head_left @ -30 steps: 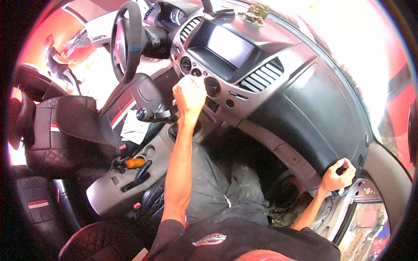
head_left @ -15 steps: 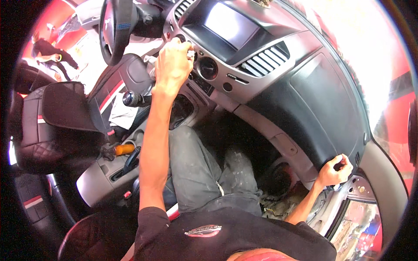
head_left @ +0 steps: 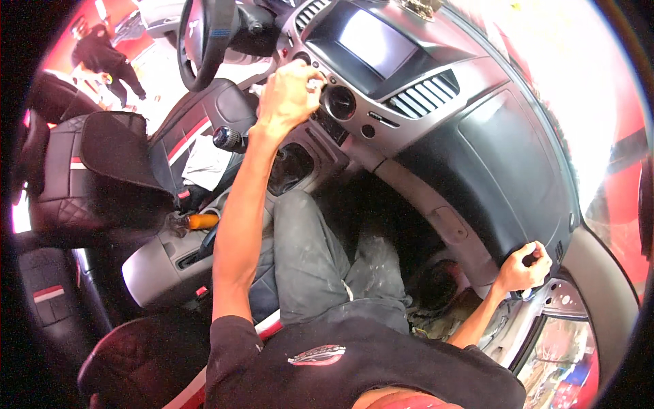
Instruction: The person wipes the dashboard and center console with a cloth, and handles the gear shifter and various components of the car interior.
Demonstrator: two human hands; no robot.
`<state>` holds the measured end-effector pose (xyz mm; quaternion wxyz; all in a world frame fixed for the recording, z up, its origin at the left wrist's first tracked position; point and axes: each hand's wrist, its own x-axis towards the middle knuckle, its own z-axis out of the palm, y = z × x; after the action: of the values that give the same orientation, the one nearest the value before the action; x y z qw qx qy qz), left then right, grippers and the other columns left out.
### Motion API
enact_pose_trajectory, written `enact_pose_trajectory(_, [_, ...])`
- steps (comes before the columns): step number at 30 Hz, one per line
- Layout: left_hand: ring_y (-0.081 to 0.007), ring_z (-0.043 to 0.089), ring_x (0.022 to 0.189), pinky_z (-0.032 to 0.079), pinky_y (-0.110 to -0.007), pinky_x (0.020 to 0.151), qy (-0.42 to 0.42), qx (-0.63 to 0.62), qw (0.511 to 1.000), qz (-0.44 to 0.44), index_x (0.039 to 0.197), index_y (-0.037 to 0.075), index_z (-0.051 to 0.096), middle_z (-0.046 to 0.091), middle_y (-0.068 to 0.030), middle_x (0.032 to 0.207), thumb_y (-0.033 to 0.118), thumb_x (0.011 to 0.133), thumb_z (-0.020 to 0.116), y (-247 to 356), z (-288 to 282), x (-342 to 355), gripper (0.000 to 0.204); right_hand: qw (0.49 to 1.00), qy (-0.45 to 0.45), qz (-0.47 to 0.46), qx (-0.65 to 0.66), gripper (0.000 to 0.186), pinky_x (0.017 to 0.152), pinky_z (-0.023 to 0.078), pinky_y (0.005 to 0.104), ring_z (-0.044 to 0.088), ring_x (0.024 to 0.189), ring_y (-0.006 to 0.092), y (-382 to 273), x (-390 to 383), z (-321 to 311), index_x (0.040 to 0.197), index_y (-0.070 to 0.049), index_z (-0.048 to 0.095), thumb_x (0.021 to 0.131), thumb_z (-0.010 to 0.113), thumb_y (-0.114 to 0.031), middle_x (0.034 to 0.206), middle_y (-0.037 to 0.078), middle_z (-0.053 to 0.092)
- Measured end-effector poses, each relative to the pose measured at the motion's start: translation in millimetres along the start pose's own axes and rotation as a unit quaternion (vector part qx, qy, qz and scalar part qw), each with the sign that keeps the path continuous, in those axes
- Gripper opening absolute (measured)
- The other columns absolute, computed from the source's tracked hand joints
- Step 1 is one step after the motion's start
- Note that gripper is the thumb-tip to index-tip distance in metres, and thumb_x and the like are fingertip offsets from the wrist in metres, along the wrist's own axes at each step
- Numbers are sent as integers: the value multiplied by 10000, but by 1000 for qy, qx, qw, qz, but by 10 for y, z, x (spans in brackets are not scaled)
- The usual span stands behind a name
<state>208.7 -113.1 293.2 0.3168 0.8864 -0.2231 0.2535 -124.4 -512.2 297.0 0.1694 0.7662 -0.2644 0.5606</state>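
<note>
My left hand is raised at the centre console, fingers bent around a small pale object that I cannot make out, beside the round climate dials and below the screen. A black gear lever stands left of my wrist. At the passenger end of the dark dashboard, my right hand has its thumb and index finger curled together by the lower corner near the door opening; what they grip, if anything, is hidden.
The steering wheel and black seats are at left. An orange cylinder lies by the cup holders; white cloth rests on the driver's seat. Another person stands outside. The grey pillar borders the right.
The view has shifted, with the dashboard higher in the picture. My left hand has moved slightly up along the dials. My right hand stays at the dashboard's end. The other person has changed posture.
</note>
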Motion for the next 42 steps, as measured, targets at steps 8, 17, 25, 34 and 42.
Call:
enact_pose_trajectory(8, [-239, 709, 756, 546, -337, 692, 54, -109, 992, -41, 904, 97, 775, 714, -108, 858, 215, 826, 735, -294, 177, 55, 147, 1000, -3, -9, 11, 75, 640, 434, 373, 558, 691, 218, 24, -3, -10, 844, -76, 653, 831, 704, -130, 756, 33, 584])
enact_pose_trajectory(17, [-22, 471, 486, 350, -200, 435, 129, -475, 822, -287, 736, 23, 653, 611, 5, 625, 109, 872, 674, -49, 531, -261, 162, 1000, -7, -11, -13, 92, 655, 441, 388, 568, 702, 232, 34, 26, 15, 833, -80, 647, 834, 709, -149, 758, 32, 582])
enact_pose_trajectory(25, [-58, 540, 525, 448, -221, 478, 212, -616, 694, -306, 1001, -3, 680, 620, 2, 728, 127, 909, 688, -7, 379, -533, 159, 999, -16, 6, -37, 79, 653, 444, 386, 570, 697, 235, -13, 13, -27, 835, -74, 665, 824, 709, -139, 749, 39, 591])
enact_pose_trajectory(34, [-50, 589, 603, 455, -208, 518, 218, -512, 797, -233, 922, -17, 720, 676, -20, 735, 98, 905, 702, 123, 451, -592, 117, 1000, 2, -14, -12, 65, 618, 437, 379, 577, 685, 233, 46, 25, -7, 824, -76, 664, 819, 701, -130, 753, 45, 596])
enact_pose_trajectory(42, [-67, 597, 614, 479, -230, 529, 282, -384, 867, -143, 981, -27, 695, 681, -40, 775, 69, 878, 717, 311, 1001, -652, 143, 1000, 6, -6, -16, 85, 674, 466, 394, 582, 699, 242, 99, 10, 43, 824, -54, 682, 837, 691, -137, 766, 60, 623])
